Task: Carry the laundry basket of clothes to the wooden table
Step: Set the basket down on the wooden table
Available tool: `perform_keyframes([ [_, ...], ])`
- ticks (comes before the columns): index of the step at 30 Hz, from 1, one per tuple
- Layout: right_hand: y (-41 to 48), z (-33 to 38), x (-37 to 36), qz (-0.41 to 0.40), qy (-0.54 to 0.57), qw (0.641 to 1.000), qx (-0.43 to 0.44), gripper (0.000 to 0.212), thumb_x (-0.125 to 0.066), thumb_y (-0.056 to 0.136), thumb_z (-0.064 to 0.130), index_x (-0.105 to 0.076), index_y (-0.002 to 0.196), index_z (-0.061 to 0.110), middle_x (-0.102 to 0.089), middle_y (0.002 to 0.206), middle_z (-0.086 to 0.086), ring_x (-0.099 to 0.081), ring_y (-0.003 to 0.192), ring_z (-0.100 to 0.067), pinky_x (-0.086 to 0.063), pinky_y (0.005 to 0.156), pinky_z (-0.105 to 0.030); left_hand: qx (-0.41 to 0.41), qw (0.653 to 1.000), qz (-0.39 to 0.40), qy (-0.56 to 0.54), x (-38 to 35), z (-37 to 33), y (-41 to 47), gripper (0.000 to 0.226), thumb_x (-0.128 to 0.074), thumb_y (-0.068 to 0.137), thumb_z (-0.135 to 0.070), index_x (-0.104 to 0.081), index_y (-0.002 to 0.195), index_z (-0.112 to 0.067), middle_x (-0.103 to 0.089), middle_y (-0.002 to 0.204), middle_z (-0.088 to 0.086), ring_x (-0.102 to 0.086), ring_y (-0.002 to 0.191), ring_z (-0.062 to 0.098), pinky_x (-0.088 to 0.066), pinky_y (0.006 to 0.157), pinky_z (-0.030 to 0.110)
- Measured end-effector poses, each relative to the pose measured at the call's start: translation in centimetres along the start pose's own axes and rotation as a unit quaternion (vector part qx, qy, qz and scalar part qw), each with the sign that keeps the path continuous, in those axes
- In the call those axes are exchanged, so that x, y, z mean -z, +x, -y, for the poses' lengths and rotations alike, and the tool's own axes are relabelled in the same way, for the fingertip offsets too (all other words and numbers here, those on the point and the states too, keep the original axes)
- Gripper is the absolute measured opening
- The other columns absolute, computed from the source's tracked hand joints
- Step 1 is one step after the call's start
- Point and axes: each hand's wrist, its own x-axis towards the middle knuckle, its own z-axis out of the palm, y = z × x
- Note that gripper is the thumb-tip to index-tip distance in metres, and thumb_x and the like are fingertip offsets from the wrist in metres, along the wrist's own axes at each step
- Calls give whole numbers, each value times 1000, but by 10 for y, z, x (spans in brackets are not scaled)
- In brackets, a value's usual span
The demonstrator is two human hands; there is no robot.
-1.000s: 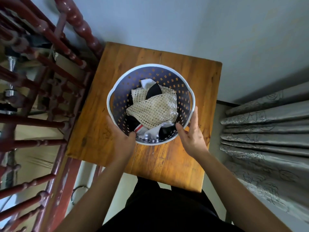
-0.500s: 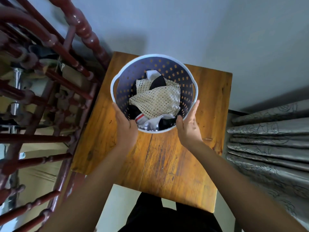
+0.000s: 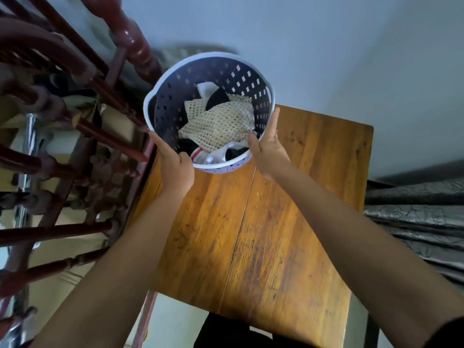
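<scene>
Since the earlier frames the laundry basket [image 3: 209,111] has gone from the middle of the table [image 3: 271,222] toward the upper centre of the frame, now over the table's far left corner and partly past its edge, against the grey wall [image 3: 326,46]; whether its base touches the wood cannot be told. It tilts a little toward the camera. Both hands keep their grip on the near rim: the left hand [image 3: 175,167] is closed over the lower left of the rim with the thumb inside, and the right hand [image 3: 267,149] clasps the lower right, fingers flat up the outer wall and thumb hooked in. The basket is round, dark blue inside with small square holes and a pale rim. In it lies a cream mesh garment [image 3: 218,124] on top, with black fabric [image 3: 217,99] and a white piece [image 3: 206,87] behind it, and white cloth with a red stripe [image 3: 200,154] near the front. Dark red turned-wood furniture [image 3: 75,121] fills the left of the frame, and grey patterned fabric [image 3: 414,222] lies at the right edge.
</scene>
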Motion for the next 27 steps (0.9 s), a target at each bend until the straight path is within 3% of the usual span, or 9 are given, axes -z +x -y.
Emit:
perform_keyframes([
  [4,20,25,-8,18,-2,1000,-13,81,-43,106,31,14,161,15,-19,168,-23,-42,143,-43,-36,116,-58,-2,1000,-1,20,9,2,30,80,-32,92,-1,17,154,-9,6,166,14,-9,152,24,-13,121,30],
  [8,33,27,-6,77,-39,996,-34,84,-41,108,31,33,148,34,2,172,-16,-72,94,-41,-60,73,-59,-8,1000,7,21,14,2,53,80,-32,91,0,18,154,-8,9,165,18,-4,153,26,-10,123,36],
  [10,37,26,-9,82,-57,995,-17,73,-43,107,18,20,140,35,3,171,-21,-69,105,-44,-59,74,-60,-3,1000,8,19,13,2,58,80,-32,92,1,18,153,-8,9,164,19,-4,153,26,-7,121,30],
  [13,38,19,-19,55,-95,994,15,65,-48,104,14,-7,154,23,-3,169,-27,-46,138,-49,-50,100,-61,-6,1000,10,12,14,2,56,79,-32,93,1,18,154,-9,9,165,19,-4,152,25,-7,114,20],
  [15,37,16,-22,58,-138,989,13,51,-53,101,8,-30,144,24,9,168,-28,-38,144,-50,-56,95,-54,-14,1000,17,6,17,3,55,80,-33,92,0,17,154,-9,8,165,18,-5,152,24,-8,114,20],
  [17,33,18,-19,58,-132,989,18,54,-49,104,18,-18,148,21,14,169,-23,-44,141,-46,-57,84,-39,-23,999,20,18,21,6,53,79,-36,94,-8,14,155,-5,6,165,19,-6,153,25,-9,116,22],
  [20,20,21,-16,20,-82,996,-15,92,-41,100,59,19,160,25,4,174,-6,-52,135,-35,-47,76,-32,-56,994,-15,95,26,6,39,76,-39,100,-31,3,155,-1,3,165,20,-7,153,28,-15,118,29],
  [25,-6,10,-19,26,-182,983,22,95,-33,99,67,22,160,20,17,172,2,-42,147,-28,-55,83,-36,-152,967,39,203,27,19,-1,77,-31,101,-48,-3,156,-3,11,165,17,2,153,28,-18,121,40],
  [27,-10,2,-20,46,-219,975,17,89,-27,100,66,21,160,20,16,172,3,-35,151,-28,-56,94,-43,-175,951,56,247,30,27,-5,76,-31,101,-46,1,157,-5,15,165,18,-6,153,32,-35,114,45],
])
